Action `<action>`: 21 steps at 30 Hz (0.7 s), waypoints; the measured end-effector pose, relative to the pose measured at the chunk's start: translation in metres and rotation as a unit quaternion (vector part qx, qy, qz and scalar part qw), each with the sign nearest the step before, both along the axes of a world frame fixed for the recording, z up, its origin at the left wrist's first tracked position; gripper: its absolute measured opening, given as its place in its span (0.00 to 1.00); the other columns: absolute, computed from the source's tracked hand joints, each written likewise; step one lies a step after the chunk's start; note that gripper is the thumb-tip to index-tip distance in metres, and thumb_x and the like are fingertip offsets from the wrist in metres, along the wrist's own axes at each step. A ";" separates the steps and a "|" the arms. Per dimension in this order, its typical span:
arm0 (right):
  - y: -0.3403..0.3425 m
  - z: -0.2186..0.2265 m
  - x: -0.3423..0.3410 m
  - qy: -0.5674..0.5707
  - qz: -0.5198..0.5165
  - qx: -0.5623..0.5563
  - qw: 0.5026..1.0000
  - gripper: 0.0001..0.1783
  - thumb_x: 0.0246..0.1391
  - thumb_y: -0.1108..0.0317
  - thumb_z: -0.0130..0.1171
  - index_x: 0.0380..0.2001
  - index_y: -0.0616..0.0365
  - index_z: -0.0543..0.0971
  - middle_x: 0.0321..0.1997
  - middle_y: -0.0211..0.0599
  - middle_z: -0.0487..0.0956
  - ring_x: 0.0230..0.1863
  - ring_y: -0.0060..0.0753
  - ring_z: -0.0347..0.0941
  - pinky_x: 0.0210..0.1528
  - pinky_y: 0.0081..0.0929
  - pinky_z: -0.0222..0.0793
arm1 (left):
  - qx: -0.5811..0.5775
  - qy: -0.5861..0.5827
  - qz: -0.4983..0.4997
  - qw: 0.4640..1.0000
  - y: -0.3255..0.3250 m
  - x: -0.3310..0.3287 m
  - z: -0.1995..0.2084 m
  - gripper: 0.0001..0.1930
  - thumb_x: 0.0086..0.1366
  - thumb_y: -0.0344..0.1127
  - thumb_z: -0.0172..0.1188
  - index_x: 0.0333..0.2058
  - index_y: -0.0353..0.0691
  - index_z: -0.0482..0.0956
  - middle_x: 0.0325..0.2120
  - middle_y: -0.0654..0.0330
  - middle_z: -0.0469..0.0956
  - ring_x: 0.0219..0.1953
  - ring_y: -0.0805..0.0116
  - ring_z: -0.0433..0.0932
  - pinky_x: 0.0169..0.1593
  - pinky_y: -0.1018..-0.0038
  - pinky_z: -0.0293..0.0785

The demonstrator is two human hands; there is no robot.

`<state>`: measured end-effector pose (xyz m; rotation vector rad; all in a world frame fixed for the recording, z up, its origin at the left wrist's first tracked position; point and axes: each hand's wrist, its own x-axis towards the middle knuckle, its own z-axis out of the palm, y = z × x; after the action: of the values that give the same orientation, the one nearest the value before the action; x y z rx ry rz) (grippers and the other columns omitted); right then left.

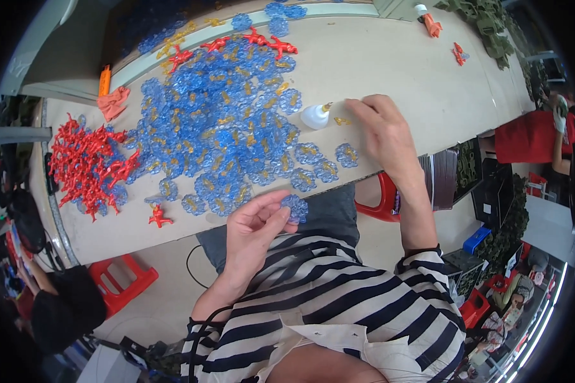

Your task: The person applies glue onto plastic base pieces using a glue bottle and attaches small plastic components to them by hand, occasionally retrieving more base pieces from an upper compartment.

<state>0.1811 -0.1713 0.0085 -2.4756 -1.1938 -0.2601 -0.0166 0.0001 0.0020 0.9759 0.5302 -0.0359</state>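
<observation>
My left hand (pixel 255 228), near the table's front edge, pinches a translucent blue flower-shaped plastic piece (pixel 294 209) between thumb and fingers. Over the table at the right, my right hand (pixel 388 131) is half curled, its fingers apart and no object visible in them. Just left of its fingertips lies a small yellow plastic piece (pixel 342 120). Beside that stands a white squeeze bottle (pixel 315 117) with a narrow tip. A broad heap of blue flower-shaped pieces (pixel 217 121), many with yellow centres, spreads across the table, with several loose ones (pixel 326 170) along its right edge.
A pile of red figure-shaped plastic pieces (pixel 86 166) lies at the left, and one red piece (pixel 159 216) sits apart. An orange cloth (pixel 113 104) rests behind the pile. Red stools (pixel 122 285) stand below the table edge. Another person in red (pixel 530 137) is at the far right.
</observation>
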 end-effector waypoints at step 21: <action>0.021 0.009 -0.105 0.263 0.097 0.224 0.933 0.15 0.35 0.81 0.63 0.33 0.61 0.81 0.30 0.38 0.77 0.30 0.36 0.73 0.31 0.26 0.70 | -0.018 -0.011 0.007 1.000 -0.001 -0.006 -0.003 0.14 0.60 0.22 0.54 0.46 0.30 0.73 0.32 0.54 0.79 0.30 0.72 0.78 0.37 0.78 0.76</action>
<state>0.0757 -0.1505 0.0174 -1.8477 -0.9964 0.1664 -0.0226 -0.0013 -0.0005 0.9365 0.5147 -0.0230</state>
